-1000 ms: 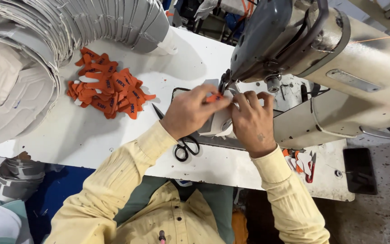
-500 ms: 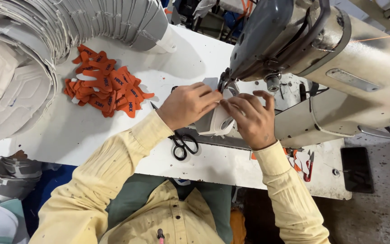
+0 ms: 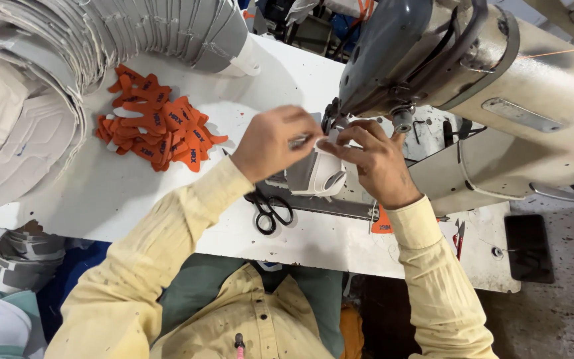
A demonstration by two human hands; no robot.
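My left hand (image 3: 277,141) and my right hand (image 3: 373,159) both pinch the top edge of a white and grey shoe upper piece (image 3: 315,174), held just under the needle area of a grey industrial sewing machine (image 3: 433,60). The piece curves down between my hands onto the machine bed. Black-handled scissors (image 3: 270,209) lie on the white table (image 3: 121,193) just below my left wrist. The needle itself is hidden behind my fingers.
A pile of orange cut pieces (image 3: 157,129) lies on the table to the left. A long curved stack of grey-white shoe uppers (image 3: 48,73) fills the upper left. One orange piece (image 3: 381,223) sits by my right wrist. More stacked parts (image 3: 1,266) lie below the table.
Both hands have lifted the upper piece off the machine bed and brought its edge up toward the needle. The orange piece under my fingers a second ago is no longer seen there.
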